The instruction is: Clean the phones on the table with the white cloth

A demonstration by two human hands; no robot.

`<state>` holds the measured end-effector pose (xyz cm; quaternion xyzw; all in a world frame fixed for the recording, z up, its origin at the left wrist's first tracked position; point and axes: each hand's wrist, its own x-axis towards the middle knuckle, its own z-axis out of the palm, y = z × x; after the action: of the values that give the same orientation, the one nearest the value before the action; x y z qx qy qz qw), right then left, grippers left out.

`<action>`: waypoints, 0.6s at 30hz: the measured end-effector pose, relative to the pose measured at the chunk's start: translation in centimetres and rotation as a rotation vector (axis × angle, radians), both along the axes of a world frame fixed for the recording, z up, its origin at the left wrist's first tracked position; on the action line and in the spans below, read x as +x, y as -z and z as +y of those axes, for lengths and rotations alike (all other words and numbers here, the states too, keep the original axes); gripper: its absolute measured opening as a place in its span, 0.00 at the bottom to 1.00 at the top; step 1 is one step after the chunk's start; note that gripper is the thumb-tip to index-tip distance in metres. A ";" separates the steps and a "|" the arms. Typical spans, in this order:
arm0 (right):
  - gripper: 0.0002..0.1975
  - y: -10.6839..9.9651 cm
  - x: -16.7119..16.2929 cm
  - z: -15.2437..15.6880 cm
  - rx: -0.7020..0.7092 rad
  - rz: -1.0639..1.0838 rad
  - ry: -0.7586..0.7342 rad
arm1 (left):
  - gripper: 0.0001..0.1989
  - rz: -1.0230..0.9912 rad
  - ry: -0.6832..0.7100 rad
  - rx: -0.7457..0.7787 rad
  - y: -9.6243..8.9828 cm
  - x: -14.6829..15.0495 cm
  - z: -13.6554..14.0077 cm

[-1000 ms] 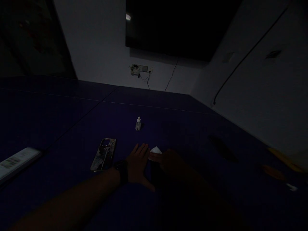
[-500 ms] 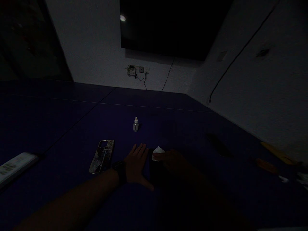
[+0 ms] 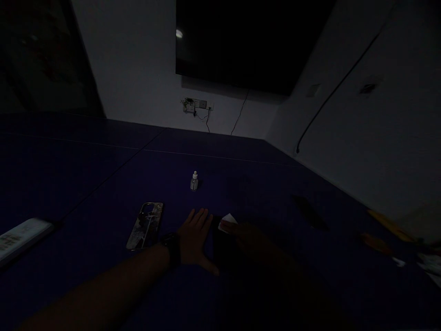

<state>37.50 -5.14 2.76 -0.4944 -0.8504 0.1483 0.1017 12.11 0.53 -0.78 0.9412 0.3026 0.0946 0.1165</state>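
Observation:
My left hand (image 3: 195, 236) lies flat with fingers spread, a dark watch on its wrist, against the left edge of a flat black object (image 3: 222, 255) whose kind the darkness hides. Over that object, my right hand (image 3: 246, 234) presses a small folded white wipe (image 3: 227, 220) under its fingers; I cannot tell whether it is cloth or paper. Left of my left hand rests a patterned phone case (image 3: 145, 225) with a camera cutout. Beyond both hands stands a small dropper bottle (image 3: 194, 182) with a white top.
A white power strip (image 3: 22, 236) sits at the far left of the dark blue tabletop (image 3: 113, 184). On the right are a dark flat item (image 3: 310, 212), an orange item (image 3: 375, 242) and a yellow item (image 3: 391, 225). A large screen (image 3: 248, 41) hangs on the wall.
The white wipe has shifted and turned slightly under my right fingers. My left hand stays in place. The camera view has tilted a little.

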 end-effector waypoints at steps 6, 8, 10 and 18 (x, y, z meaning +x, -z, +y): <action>0.31 0.7 2.1 -0.6 0.008 0.019 0.062 | 0.70 0.002 -0.011 0.000 0.3 0.2 0.0; 0.33 1.2 2.2 -0.6 0.034 -0.006 0.085 | 0.70 -0.016 -0.024 0.025 0.6 0.2 0.0; 0.34 1.5 1.7 -0.7 0.048 -0.031 0.066 | 0.69 -0.031 -0.028 0.038 0.8 0.2 0.0; 0.27 -0.1 1.2 -1.6 -0.014 -0.012 -0.050 | 0.68 -0.009 -0.003 0.004 0.6 -0.1 0.2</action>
<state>38.75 -6.75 2.89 -0.4748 -0.8619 0.1538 0.0894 12.05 0.75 -1.40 0.9407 0.3031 0.0994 0.1156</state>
